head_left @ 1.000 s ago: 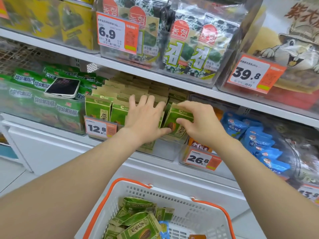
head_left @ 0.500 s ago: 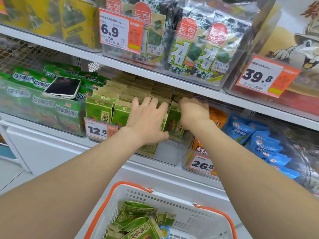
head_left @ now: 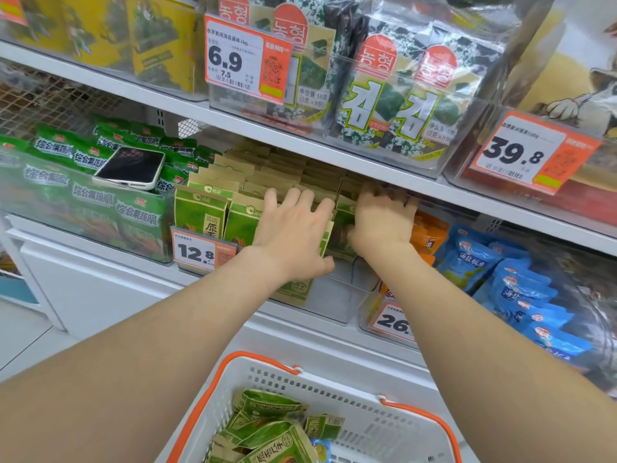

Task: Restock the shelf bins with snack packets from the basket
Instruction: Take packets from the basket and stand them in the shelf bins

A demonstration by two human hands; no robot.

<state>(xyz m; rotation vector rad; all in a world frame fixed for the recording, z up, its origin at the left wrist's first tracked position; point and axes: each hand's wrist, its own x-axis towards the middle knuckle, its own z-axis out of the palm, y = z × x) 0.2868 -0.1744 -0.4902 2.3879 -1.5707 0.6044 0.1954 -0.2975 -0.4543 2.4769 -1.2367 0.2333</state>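
The shelf (head_left: pixel 300 138) board overhead sits low, so there's little headroom here. Under the arms, the basket (head_left: pixel 334 396) hangs close, with a heap of green packets (head_left: pixel 270 429) inside. The clear bin (head_left: pixel 334 295) looks nearly full, its row of packets (head_left: pixel 207 212) upright, front to back. Left hand (head_left: pixel 293 235) is flat, fingers spread, pressing the front ones back. Right hand (head_left: pixel 380 218) curls over the top of one packet (head_left: pixel 341 225), thumb on its face, wedging it in at the bin's right end. The danger, I'd say: shove too hard and a packet crumples, or the front ones tip out over the low wall. And a careless forearm could knock the phone (head_left: pixel 132 167) off the green bags (head_left: pixel 83 195) next door.
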